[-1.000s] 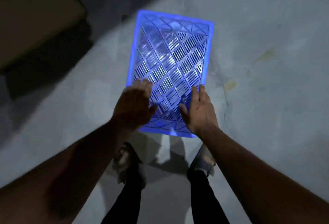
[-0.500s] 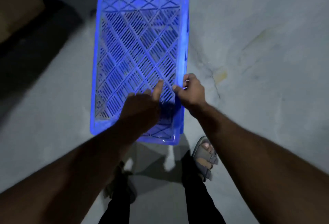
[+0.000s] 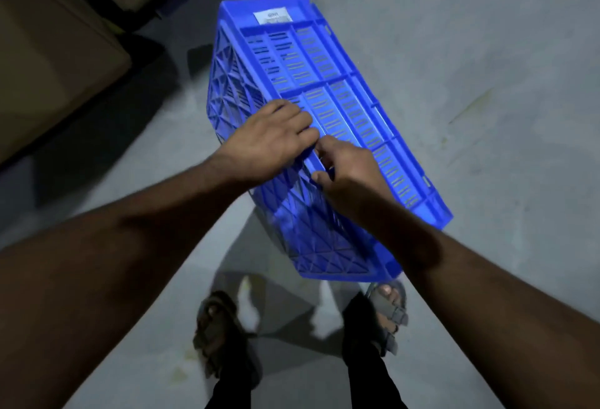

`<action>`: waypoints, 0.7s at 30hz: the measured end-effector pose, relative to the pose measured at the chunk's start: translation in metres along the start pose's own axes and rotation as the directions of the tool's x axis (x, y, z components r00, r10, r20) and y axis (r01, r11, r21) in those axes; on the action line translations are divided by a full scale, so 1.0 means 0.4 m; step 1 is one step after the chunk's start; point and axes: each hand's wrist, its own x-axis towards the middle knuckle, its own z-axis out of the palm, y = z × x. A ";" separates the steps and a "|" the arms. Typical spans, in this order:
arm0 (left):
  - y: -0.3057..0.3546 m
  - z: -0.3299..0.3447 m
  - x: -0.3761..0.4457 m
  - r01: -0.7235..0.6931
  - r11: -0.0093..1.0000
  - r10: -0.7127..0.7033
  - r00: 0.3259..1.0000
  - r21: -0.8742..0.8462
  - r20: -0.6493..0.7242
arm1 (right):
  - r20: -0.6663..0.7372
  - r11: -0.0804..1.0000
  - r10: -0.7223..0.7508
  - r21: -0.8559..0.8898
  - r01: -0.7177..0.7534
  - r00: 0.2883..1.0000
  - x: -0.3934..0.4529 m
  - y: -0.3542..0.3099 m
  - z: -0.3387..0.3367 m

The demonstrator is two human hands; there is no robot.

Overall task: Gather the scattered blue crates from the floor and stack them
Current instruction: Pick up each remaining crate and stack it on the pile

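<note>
The crate is bright blue, with slotted ribs on one face and a diamond lattice on the other, plus a white label. The floor is mottled grey; the sandals are grey-brown.

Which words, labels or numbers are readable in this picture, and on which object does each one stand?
White label on the side wall of the blue crate, near its far end: it carries print, but too small and blurred to read.
No other text shows on the crate, the floor or the sandals.
</note>
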 end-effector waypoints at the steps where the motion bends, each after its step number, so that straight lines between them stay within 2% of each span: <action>1: 0.001 -0.005 -0.004 -0.001 1.000 0.001 1.000 -0.005 -0.021 | 0.002 0.999 -0.029 -0.014 0.029 1.000 -0.002 -0.001 0.005; 6: 0.028 -0.015 -0.050 0.009 0.998 -0.007 0.999 0.055 -0.036 | -0.068 0.976 -0.154 -0.165 0.141 0.986 -0.050 -0.010 0.059; 9: 0.077 -0.006 -0.095 0.080 0.996 -0.080 0.997 0.035 -0.005 | -0.108 0.958 -0.223 -0.207 0.198 0.969 -0.096 0.007 0.089; 12: 0.164 0.027 -0.137 0.190 0.981 -0.187 0.980 -0.045 0.062 | 0.000 0.928 -0.279 -0.258 0.270 0.960 -0.147 0.046 0.099; 15: 0.251 0.069 -0.168 0.237 0.957 -0.211 0.964 -0.167 0.160 | 0.119 0.842 -0.335 -0.408 0.353 0.935 -0.188 0.102 0.101; 16: 0.271 0.077 -0.175 0.248 0.946 -0.211 0.960 -0.208 0.186 | 0.168 0.837 -0.316 -0.414 0.358 0.934 -0.201 0.114 0.099; 18: 0.295 0.083 -0.180 0.249 0.931 -0.199 0.959 -0.266 0.202 | 0.192 0.907 -0.222 -0.319 0.275 0.956 -0.209 0.106 0.072; 20: 0.298 0.079 -0.179 0.239 0.932 -0.208 0.969 -0.273 0.137 | 0.195 0.974 -0.100 -0.180 0.136 0.976 -0.204 0.091 0.042; 21: 0.287 0.072 -0.177 0.269 0.921 -0.256 0.963 -0.282 0.083 | 0.266 0.952 -0.118 -0.244 0.185 0.957 -0.188 0.080 0.026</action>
